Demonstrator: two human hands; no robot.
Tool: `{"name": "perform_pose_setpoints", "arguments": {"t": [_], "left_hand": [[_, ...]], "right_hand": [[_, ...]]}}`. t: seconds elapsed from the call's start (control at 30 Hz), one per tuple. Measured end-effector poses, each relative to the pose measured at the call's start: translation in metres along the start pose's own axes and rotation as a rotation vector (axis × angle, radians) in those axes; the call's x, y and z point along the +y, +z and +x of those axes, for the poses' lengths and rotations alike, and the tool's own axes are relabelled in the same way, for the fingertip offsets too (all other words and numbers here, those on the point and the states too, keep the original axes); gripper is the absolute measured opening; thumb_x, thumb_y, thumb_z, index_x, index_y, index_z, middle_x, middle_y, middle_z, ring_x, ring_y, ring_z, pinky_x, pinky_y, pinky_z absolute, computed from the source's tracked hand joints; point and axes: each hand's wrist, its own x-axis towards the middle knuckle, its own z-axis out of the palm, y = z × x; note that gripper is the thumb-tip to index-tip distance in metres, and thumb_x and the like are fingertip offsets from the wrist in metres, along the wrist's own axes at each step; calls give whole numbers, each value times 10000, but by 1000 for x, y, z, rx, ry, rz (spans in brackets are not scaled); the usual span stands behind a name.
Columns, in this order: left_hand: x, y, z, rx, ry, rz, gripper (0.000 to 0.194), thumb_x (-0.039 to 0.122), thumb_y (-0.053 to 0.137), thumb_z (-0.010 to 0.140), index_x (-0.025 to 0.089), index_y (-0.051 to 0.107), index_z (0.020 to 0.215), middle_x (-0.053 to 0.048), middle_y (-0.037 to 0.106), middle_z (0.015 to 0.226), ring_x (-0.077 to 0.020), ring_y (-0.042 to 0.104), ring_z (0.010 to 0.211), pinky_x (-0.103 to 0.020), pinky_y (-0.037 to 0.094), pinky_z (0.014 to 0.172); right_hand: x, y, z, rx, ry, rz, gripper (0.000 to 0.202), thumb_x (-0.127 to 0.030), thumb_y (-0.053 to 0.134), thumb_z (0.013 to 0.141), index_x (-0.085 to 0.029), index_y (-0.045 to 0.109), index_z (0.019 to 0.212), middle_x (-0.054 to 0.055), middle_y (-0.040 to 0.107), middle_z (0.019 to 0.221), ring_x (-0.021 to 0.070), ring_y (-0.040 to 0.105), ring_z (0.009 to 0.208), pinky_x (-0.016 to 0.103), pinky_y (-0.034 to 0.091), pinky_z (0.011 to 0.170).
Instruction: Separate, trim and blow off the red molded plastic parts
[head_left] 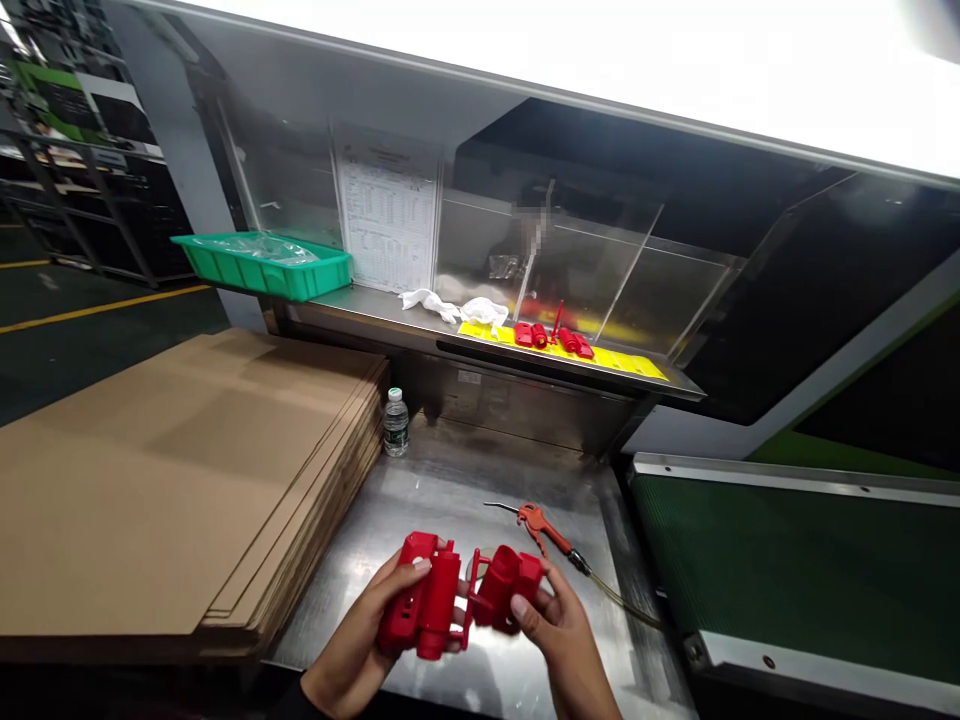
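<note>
My left hand (367,630) is closed around a red molded plastic part (429,600), its thumb lying across the top. A second red plastic part (504,588) sits in my right hand (559,625), pinched between thumb and fingers. Thin red plastic bars (470,600) run between the two parts; I cannot tell whether they join both. Both hands are above the metal tabletop (450,490). Just beyond my right hand lies an orange air blow gun (544,525) with a thin metal nozzle and a hose.
Stacked cardboard sheets (187,450) fill the left, beside a water bottle (395,422). On the shelf are a green tray (270,270), white cloths (484,312) and red parts (574,343) on a yellow strip (626,364). A green conveyor belt (810,560) runs at right.
</note>
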Motion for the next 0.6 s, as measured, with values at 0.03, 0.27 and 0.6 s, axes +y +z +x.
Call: {"name": "perform_pose_setpoints", "arguments": {"t": [0.03,0.27,0.6], "left_hand": [[0,0,-2,4,59,32,420,321,704,830,132,583,1184,-181,752,1042,-379,727,867,-509,599,714],[-4,-20,-2,36,35,-117,424,291,670,860,127,544,1230,-180,761,977,-391,730,834,-534,599,653],[-38,-40,16,155,16,-203,253,215,657,858,117,629,1089,-118,763,915,-244,729,765,-381,613,664]], "right_hand": [[1,3,-2,-70,184,225,399,-363,726,832,-250,621,1199,45,743,1006,176,680,821,321,517,751],[80,-21,5,139,186,40,808,-618,706,714,-216,447,1366,108,717,1059,250,693,823,385,537,690],[132,-53,24,385,144,-562,895,-688,552,678,-94,452,1339,287,329,1432,492,309,1360,661,203,1129]]}}
